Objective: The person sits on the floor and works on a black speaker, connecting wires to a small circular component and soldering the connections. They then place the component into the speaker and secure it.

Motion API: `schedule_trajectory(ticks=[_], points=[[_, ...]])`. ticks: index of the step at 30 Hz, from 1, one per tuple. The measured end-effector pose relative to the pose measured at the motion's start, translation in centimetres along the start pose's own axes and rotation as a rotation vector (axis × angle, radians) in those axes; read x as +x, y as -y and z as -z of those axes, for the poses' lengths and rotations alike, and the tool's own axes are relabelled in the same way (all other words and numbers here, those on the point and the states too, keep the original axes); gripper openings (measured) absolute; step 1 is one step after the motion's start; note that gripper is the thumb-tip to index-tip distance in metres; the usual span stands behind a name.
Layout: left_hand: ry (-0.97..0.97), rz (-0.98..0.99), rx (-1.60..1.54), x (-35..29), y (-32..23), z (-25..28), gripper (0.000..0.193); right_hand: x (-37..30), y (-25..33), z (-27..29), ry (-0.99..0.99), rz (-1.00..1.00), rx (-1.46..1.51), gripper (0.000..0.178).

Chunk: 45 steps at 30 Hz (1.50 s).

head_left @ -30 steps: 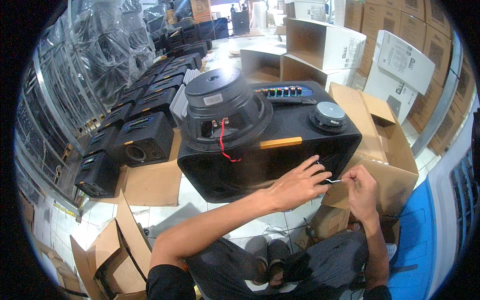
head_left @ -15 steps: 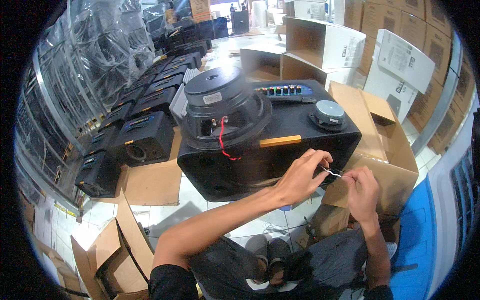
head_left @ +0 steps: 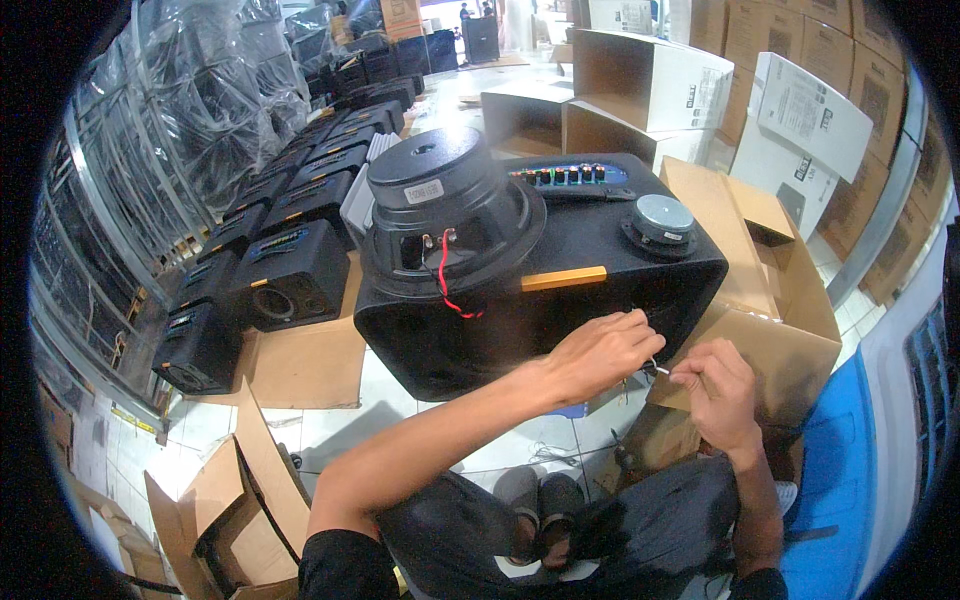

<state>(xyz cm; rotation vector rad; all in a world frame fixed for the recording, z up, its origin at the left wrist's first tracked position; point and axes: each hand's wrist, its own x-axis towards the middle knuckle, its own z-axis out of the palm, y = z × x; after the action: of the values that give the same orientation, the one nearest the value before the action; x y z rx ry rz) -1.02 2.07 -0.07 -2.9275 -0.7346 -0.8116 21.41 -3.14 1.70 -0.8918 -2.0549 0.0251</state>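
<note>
A thin white-and-dark wire (head_left: 661, 371) runs between my two hands, low in front of the black speaker cabinet (head_left: 480, 345). My left hand (head_left: 605, 350) is closed on one part of it, its fingertips partly hidden behind the knuckles. With thumb and forefinger my right hand (head_left: 718, 395) pinches the wire's white end. On top of the cabinet rests a large woofer (head_left: 425, 200), magnet side up, with a red-and-black wire (head_left: 446, 275) hanging from its terminals. A small round tweeter (head_left: 662, 222) lies at the cabinet's right, behind my hands.
An open cardboard box (head_left: 790, 345) stands right of the cabinet, above a blue surface (head_left: 835, 480). Another open carton (head_left: 215, 500) sits lower left. Rows of black speakers (head_left: 290, 270) line the left, and stacked cartons (head_left: 825, 50) fill the right back.
My left hand has lowered slightly and turned so its knuckles face up more. The right hand has shifted slightly down. Less of the white wire shows between them.
</note>
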Motion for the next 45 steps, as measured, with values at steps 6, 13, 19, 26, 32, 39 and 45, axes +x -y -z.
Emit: schedule_trajectory(ticks=[6, 13, 19, 26, 32, 39, 45], points=[[-0.111, -0.097, 0.035, 0.2, 0.0, 0.1, 0.024, 0.0, 0.2, 0.1, -0.079, -0.083, -0.016, 0.011], [-0.121, -0.031, 0.109, 0.4, 0.6, 0.0, 0.025, 0.1, 0.7, 0.3, 0.001, 0.076, -0.059, 0.011], [-0.472, 0.186, -0.147, 1.6, -0.9, -0.7, 0.023, 0.1, 0.2, 0.2, -0.055, 0.037, -0.114, 0.01], [-0.336, 0.26, -0.422, 0.5, -0.6, 0.0, 0.021, -0.3, -1.2, 0.2, -0.153, -0.252, -0.076, 0.006], [-0.276, 0.063, -0.179, 0.0, 0.0, -0.5, 0.027, -0.1, -1.1, 0.2, -0.227, -0.164, 0.011, 0.006], [-0.268, 0.154, -0.026, 0.7, -0.4, -0.8, 0.028, 0.0, -0.3, 0.1, -0.016, 0.113, -0.004, 0.012], [-0.307, 0.102, -0.108, 0.4, -0.2, -0.9, 0.02, 0.0, -0.4, 0.3, -0.089, 0.073, -0.028, 0.014]])
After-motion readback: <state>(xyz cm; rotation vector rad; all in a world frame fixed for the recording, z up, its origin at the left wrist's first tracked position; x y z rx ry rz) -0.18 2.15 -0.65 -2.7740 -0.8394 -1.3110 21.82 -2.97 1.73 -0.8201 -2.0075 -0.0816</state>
